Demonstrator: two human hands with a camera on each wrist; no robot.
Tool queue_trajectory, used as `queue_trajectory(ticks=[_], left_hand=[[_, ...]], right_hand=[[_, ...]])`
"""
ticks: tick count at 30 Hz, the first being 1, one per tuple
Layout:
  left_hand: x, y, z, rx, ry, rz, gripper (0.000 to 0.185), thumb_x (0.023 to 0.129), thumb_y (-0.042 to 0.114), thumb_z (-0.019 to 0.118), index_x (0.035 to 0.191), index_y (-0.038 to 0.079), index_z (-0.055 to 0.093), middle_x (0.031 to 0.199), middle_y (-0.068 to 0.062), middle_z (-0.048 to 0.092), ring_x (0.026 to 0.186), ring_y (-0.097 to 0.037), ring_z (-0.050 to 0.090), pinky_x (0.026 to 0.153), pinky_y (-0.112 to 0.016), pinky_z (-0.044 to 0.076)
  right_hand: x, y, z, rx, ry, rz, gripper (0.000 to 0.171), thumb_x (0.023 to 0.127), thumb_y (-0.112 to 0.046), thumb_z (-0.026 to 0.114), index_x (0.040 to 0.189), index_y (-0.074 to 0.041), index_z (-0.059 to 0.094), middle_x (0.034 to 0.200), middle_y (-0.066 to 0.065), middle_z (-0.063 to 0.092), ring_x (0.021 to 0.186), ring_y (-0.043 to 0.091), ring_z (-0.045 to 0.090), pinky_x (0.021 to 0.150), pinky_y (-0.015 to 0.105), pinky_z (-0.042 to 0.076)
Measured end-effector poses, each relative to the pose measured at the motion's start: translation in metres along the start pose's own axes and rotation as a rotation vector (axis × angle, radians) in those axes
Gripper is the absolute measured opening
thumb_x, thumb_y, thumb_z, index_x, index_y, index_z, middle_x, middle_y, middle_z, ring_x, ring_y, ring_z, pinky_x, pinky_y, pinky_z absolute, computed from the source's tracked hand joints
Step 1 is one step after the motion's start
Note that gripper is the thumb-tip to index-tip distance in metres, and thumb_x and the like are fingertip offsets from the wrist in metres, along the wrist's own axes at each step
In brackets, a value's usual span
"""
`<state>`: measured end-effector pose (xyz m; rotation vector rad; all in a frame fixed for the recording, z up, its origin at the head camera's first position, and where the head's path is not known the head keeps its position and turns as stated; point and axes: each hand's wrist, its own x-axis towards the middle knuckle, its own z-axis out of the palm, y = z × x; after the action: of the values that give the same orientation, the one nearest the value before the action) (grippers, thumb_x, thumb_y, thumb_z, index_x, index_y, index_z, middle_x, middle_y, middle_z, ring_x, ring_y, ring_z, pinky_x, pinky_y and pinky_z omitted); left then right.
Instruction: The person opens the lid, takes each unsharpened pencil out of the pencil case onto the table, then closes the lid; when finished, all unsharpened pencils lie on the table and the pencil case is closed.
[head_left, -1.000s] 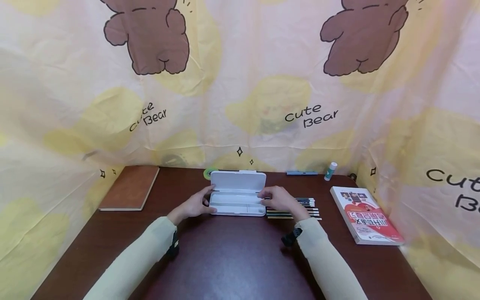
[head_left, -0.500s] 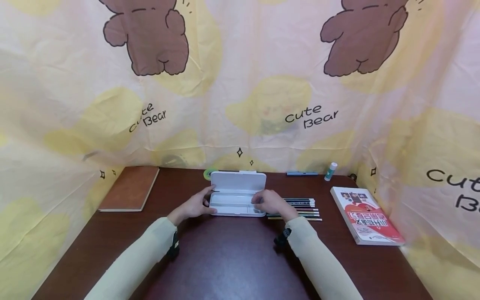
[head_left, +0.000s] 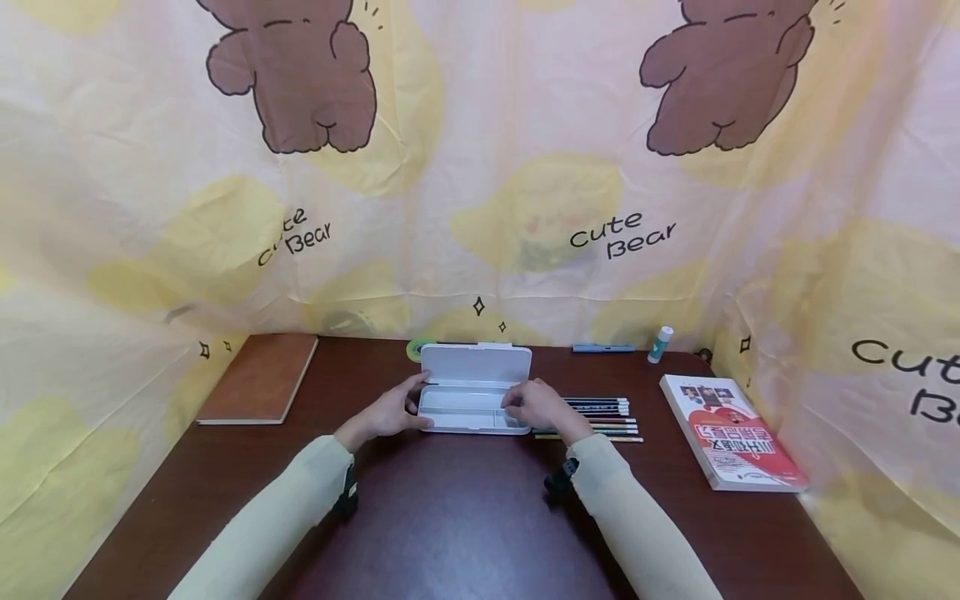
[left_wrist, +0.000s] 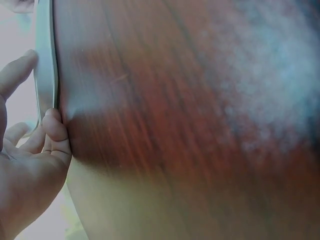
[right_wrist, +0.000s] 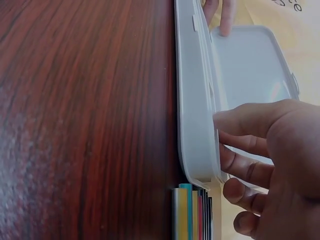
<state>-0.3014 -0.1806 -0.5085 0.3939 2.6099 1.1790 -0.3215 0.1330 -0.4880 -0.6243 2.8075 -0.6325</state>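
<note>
An open white pencil case (head_left: 472, 423) lies on the table, its lid (head_left: 476, 364) tilted up at the back. My left hand (head_left: 386, 411) grips the case's left end, thumb at the front and fingers towards the lid. Close up in the left wrist view, these fingertips sit against the white case edge (left_wrist: 46, 60). My right hand (head_left: 538, 404) reaches into the right part of the case. The right wrist view has its thumb and curled fingers (right_wrist: 245, 167) around a thin inner divider. Several pencils (head_left: 600, 407) lie side by side just right of the case, partly behind the right hand.
A brown notebook (head_left: 262, 379) lies at the back left. A roll of green tape (head_left: 417, 349) sits behind the case. Further right are a blue pen (head_left: 603, 348), a glue stick (head_left: 660, 344) and a thick red-and-white book (head_left: 731, 433). A patterned curtain (head_left: 480, 208) encloses the table.
My right hand has moved left from the case's right end into its interior, then stayed about there. The left hand and the case have not visibly moved.
</note>
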Motion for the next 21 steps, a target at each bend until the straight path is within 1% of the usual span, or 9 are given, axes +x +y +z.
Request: queue_trajectory(ticks=[3, 8, 15, 21], left_hand=[[0.0001, -0.0009, 0.0002, 0.003, -0.001, -0.003, 0.097, 0.083, 0.029, 0.083, 0.16, 0.022, 0.023, 0.149, -0.01, 0.049, 0.093, -0.017, 0.054, 0.075, -0.028, 0.047], [-0.0013, 0.0013, 0.0005, 0.002, 0.008, -0.003, 0.097, 0.082, 0.028, 0.083, 0.159, 0.022, 0.025, 0.149, -0.01, 0.05, 0.093, -0.017, 0.055, 0.076, -0.029, 0.047], [-0.0018, 0.0015, 0.0014, 0.014, 0.013, 0.007, 0.097, 0.082, 0.028, 0.083, 0.159, 0.021, 0.025, 0.149, -0.011, 0.05, 0.092, -0.017, 0.054, 0.076, -0.029, 0.046], [-0.0021, 0.001, 0.0026, 0.013, 0.013, 0.004, 0.096, 0.083, 0.027, 0.083, 0.159, 0.021, 0.025, 0.149, -0.01, 0.05, 0.093, -0.017, 0.054, 0.077, -0.029, 0.046]], right_hand=[[-0.0001, -0.001, -0.0004, 0.006, -0.006, 0.022, 0.008, 0.094, -0.02, 0.07, 0.097, -0.022, 0.077, 0.1, -0.004, 0.073, 0.09, 0.015, 0.058, 0.085, 0.035, 0.051], [0.001, -0.002, -0.0009, 0.02, 0.008, 0.036, 0.004, 0.091, -0.019, 0.073, 0.093, -0.021, 0.076, 0.095, -0.003, 0.071, 0.087, 0.016, 0.058, 0.082, 0.036, 0.052], [0.001, -0.0018, -0.0012, 0.004, 0.022, 0.032, 0.004, 0.09, -0.016, 0.074, 0.091, -0.02, 0.075, 0.092, -0.004, 0.071, 0.085, 0.015, 0.058, 0.081, 0.036, 0.052], [0.0002, -0.0013, -0.0022, -0.002, 0.042, 0.01, 0.007, 0.09, -0.014, 0.073, 0.092, -0.02, 0.076, 0.091, -0.005, 0.072, 0.085, 0.013, 0.06, 0.082, 0.035, 0.052]])
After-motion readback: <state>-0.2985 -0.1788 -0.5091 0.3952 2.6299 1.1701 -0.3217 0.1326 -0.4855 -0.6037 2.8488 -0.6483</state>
